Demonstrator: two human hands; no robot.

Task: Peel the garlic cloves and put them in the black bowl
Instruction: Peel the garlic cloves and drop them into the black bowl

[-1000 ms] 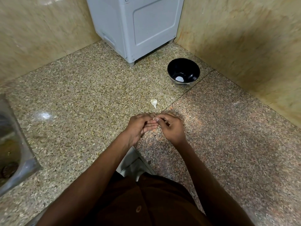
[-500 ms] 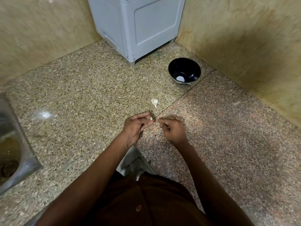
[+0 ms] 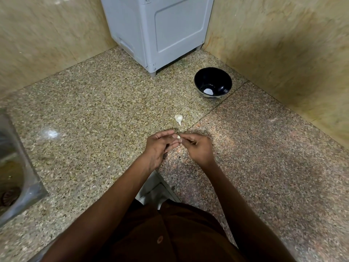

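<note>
A small white garlic clove [image 3: 178, 137] shows between the fingertips of both hands, low over the granite counter [image 3: 94, 120]. My left hand [image 3: 159, 148] holds it with thumb and fingers. My right hand [image 3: 196, 147] pinches it from the right side, fingers curled. A second garlic piece [image 3: 178, 119], white with a pointed tail, lies on the counter just beyond my hands. The black bowl [image 3: 213, 76] stands farther back and to the right, near the wall, with a white spot [image 3: 208, 91] at its bottom.
A grey appliance [image 3: 160, 31] fills the back corner between two beige marble walls. A steel sink [image 3: 15, 176] is set in the counter at the far left. The counter's front edge runs just under my arms.
My hands, which had drawn slightly apart half a second ago, have come together again at the clove. The view has shifted a little.
</note>
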